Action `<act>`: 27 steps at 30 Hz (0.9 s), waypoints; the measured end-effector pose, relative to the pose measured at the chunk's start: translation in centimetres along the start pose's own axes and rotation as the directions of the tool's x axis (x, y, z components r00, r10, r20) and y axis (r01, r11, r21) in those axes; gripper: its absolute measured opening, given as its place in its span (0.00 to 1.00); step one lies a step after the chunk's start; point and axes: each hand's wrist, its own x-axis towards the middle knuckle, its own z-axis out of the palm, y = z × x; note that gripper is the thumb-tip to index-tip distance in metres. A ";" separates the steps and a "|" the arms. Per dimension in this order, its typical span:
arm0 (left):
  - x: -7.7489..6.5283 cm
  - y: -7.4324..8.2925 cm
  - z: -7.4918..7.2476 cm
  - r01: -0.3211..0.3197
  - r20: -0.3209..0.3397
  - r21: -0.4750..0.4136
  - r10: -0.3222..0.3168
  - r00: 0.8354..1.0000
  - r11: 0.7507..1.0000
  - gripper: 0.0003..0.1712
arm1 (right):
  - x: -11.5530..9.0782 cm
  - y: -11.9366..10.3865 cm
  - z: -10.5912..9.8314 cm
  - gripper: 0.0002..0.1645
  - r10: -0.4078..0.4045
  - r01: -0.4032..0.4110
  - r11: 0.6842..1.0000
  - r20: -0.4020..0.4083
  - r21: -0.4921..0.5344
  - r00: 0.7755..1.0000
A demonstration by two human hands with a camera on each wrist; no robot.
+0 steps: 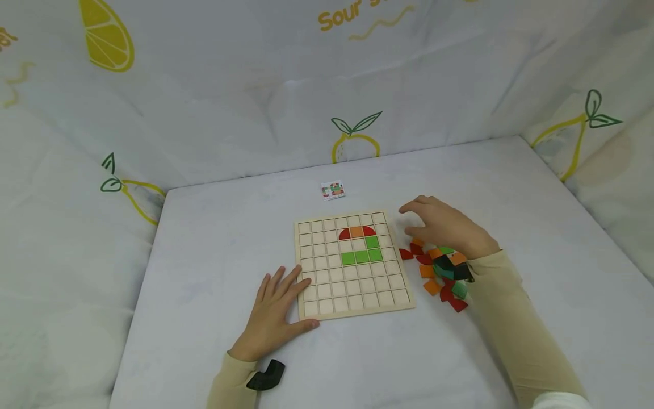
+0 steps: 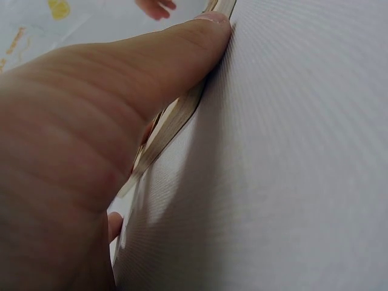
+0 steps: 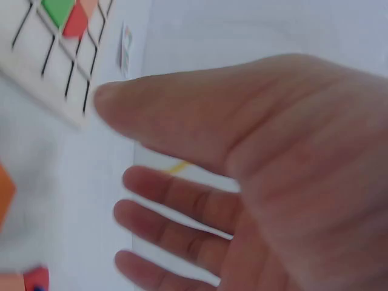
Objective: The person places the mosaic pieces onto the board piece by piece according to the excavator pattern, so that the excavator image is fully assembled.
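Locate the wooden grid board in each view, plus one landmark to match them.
Head: grid board, just right of and below centre.
Left wrist: only its edge, upper middle, partly behind the left hand.
Right wrist: one corner, upper left.
Shared landmark: the right hand, partly visible at the left wrist view's top edge.

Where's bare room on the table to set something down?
Free: table left of the board and left hand; patch below the board, between left sleeve and right sleeve; far right, past the right hand. The board's near rows are bare too. Crowded: right of the board, where loose pieces overlap beside the right sleeve.
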 end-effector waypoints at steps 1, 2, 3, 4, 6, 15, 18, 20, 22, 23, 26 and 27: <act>0.0 0.0 0.0 0.001 0.000 0.001 -0.001 1.000 1.000 0.50 | -0.2 0.7 -0.3 0.31 0.028 -0.028 1.000 0.008 -0.006 1.000; 0.0 0.0 0.0 0.001 0.000 0.002 -0.001 1.000 1.000 0.50 | -0.5 1.3 -0.6 0.33 0.050 -0.050 0.999 0.016 -0.013 0.999; 0.0 0.0 0.0 0.001 0.000 0.004 -0.001 1.000 1.000 0.50 | -0.7 2.0 -0.9 0.35 0.074 -0.073 0.997 0.025 -0.017 0.997; 0.0 0.0 0.0 0.002 0.000 0.004 -0.002 1.000 1.000 0.50 | -0.9 2.6 -1.1 0.38 0.092 -0.091 0.996 0.033 -0.026 0.995; 0.0 0.0 0.1 0.002 -0.002 0.007 -0.002 1.000 1.000 0.50 | -1.2 4.0 -1.4 0.42 0.136 -0.133 0.990 0.059 -0.042 0.989; 0.0 -0.2 0.2 -0.001 -0.007 0.016 0.001 1.000 1.000 0.50 | -1.0 7.0 -0.9 0.51 0.225 -0.219 0.974 0.115 -0.067 0.967; 0.0 -0.2 0.2 -0.002 -0.010 0.022 0.002 1.000 1.000 0.50 | 0.0 7.2 -0.4 0.50 0.247 -0.244 0.968 0.059 -0.061 0.967; 0.0 -0.3 0.2 0.000 -0.009 0.022 0.001 1.000 1.000 0.50 | 0.6 7.2 0.0 0.50 0.262 -0.261 0.964 0.014 -0.052 0.965; 0.0 -0.2 0.2 0.003 -0.004 0.014 -0.003 1.000 1.000 0.50 | 1.0 7.2 0.4 0.51 0.270 -0.270 0.962 -0.023 -0.037 0.963; 0.0 -0.2 0.2 0.004 -0.003 0.011 -0.003 1.000 1.000 0.50 | 1.2 7.2 0.6 0.51 0.273 -0.274 0.961 -0.037 -0.031 0.961; -0.1 -0.2 0.3 0.005 0.001 0.009 -0.005 1.000 1.000 0.51 | 1.6 6.9 1.1 0.51 0.289 -0.289 0.957 -0.041 0.014 0.956; -0.1 -0.2 0.3 0.006 0.002 0.010 -0.006 1.000 1.000 0.51 | 1.7 6.8 1.3 0.51 0.291 -0.290 0.957 -0.038 0.030 0.956</act>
